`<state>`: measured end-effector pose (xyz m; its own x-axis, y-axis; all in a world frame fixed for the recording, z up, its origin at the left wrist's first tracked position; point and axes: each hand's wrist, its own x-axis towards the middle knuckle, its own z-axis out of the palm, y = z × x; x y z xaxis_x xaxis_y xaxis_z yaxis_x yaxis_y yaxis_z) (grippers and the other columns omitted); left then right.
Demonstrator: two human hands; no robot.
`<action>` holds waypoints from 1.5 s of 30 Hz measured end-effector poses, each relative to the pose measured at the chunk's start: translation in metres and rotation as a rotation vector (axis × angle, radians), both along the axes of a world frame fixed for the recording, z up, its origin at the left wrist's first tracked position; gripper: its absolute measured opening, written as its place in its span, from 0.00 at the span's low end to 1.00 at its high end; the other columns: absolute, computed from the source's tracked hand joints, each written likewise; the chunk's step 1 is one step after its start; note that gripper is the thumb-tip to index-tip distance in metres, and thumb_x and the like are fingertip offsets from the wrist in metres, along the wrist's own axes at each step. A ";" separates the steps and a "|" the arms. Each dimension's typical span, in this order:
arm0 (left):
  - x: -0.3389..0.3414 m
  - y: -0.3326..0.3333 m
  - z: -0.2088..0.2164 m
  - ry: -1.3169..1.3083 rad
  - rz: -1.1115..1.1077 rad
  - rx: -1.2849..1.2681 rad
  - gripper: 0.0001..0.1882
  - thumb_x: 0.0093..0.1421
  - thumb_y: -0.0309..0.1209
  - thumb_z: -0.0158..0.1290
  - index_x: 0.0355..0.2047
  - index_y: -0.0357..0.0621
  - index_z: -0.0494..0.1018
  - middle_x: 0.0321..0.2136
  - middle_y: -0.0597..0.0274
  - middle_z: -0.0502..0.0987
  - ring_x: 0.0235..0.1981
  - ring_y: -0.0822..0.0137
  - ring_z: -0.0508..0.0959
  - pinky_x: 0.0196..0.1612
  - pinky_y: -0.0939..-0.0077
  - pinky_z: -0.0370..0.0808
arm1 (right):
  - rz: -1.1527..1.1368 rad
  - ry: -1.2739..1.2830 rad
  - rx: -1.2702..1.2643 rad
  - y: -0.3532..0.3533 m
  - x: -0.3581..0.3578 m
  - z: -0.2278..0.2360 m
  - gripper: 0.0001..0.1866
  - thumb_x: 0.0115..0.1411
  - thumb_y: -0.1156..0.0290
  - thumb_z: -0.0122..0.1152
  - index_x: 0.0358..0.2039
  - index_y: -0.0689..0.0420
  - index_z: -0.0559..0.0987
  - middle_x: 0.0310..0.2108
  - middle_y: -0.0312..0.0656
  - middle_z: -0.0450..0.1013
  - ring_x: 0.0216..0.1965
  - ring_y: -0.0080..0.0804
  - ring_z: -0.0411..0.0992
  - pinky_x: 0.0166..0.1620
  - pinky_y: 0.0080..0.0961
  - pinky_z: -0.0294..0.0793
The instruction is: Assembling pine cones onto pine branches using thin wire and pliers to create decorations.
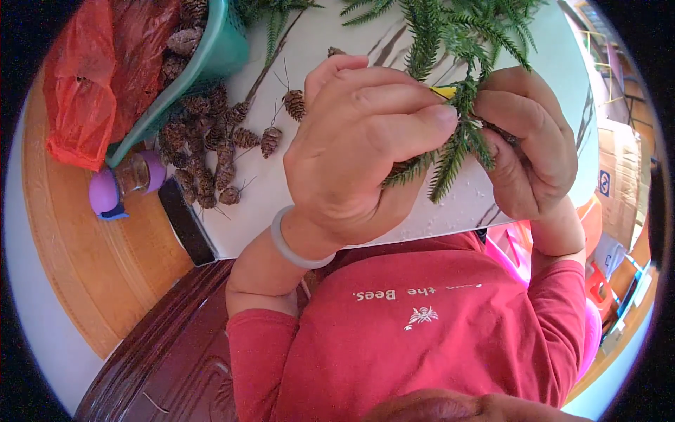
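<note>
Both hands are closed on an artificial green pine branch [450, 151] above the white table. My left hand [358, 144], with a pale bangle on its wrist, pinches the stem between thumb and fingers. A sliver of brown, perhaps a pine cone, shows under its palm. Across from it, my right hand [527, 133] grips the same stem, with something dark and brown partly hidden by its fingers. A small yellow piece [444, 91] shows beside the stem between the hands; its kind is unclear. Loose pine cones [271, 141] with thin wires lie left of my left hand.
A green plastic basket [211, 53] holding more cones and a red mesh bag [84, 84] stands at the far left. Near it is a purple-ended clear container [130, 179]. More pine branches [278, 17] lie along the far side. A cardboard box [622, 183] is at the right.
</note>
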<state>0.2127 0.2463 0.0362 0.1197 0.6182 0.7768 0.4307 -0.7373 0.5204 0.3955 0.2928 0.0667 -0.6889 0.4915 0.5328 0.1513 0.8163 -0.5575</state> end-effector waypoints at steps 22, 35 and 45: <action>-0.003 0.004 -0.015 0.037 -0.062 0.072 0.12 0.40 0.17 0.57 0.29 0.38 0.73 0.27 0.55 0.75 0.31 0.57 0.75 0.40 0.63 0.69 | 0.182 -0.219 0.029 0.009 0.006 -0.002 0.29 0.55 0.56 0.52 0.48 0.67 0.63 0.37 0.45 0.68 0.36 0.29 0.67 0.43 0.21 0.64; 0.003 -0.006 -0.022 -0.300 -0.165 -0.278 0.08 0.46 0.17 0.53 0.29 0.37 0.72 0.33 0.56 0.74 0.40 0.64 0.71 0.48 0.68 0.64 | 0.088 -0.048 -0.211 0.000 0.004 -0.020 0.25 0.56 0.64 0.51 0.48 0.69 0.62 0.43 0.47 0.66 0.42 0.32 0.68 0.44 0.23 0.66; 0.010 -0.001 -0.027 -0.228 0.076 -0.404 0.08 0.49 0.19 0.54 0.32 0.34 0.72 0.29 0.61 0.73 0.35 0.72 0.71 0.41 0.81 0.65 | 0.029 -0.071 -0.219 0.004 0.001 -0.033 0.24 0.53 0.73 0.54 0.48 0.69 0.62 0.42 0.47 0.66 0.41 0.30 0.68 0.43 0.21 0.66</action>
<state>0.2224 0.2452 0.0093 -0.0834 0.8768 0.4736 0.3170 -0.4273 0.8467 0.3968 0.2971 0.0340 -0.7365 0.5693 0.3653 0.1745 0.6817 -0.7105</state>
